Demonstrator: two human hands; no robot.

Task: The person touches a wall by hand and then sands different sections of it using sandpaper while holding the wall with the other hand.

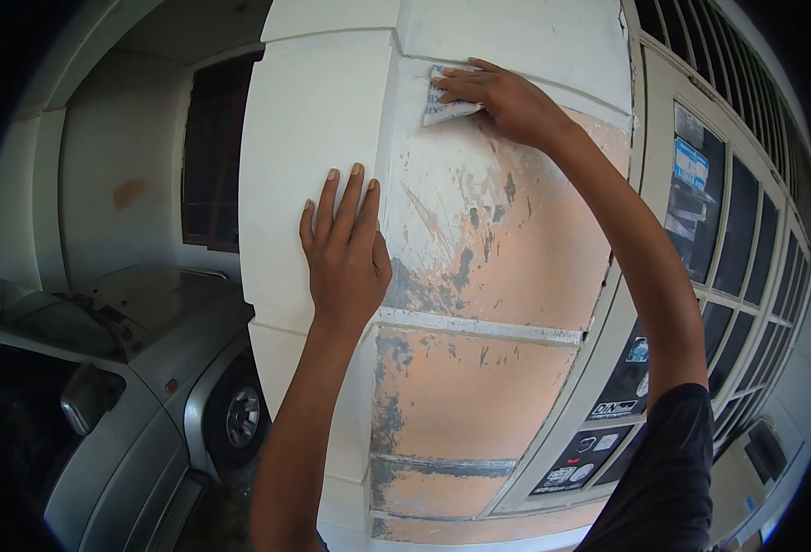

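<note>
My right hand [516,106] presses a piece of sandpaper [444,112] against the upper part of the wall panel [552,248]. The sheet is whitish with blue print on the side facing me; its other side is hidden against the wall. Below it, the panel's white and peach paint is worn through to grey patches. My left hand [343,244] lies flat on the smooth white face of the column [286,184], fingers stretched upward, holding nothing.
To the right stands a white-framed glass door [723,258] with stickers and a barred opening above. A silver car [138,368] is parked at the left, beside a wall with a dark window [210,152]. Raised ledges [479,328] cross the wall.
</note>
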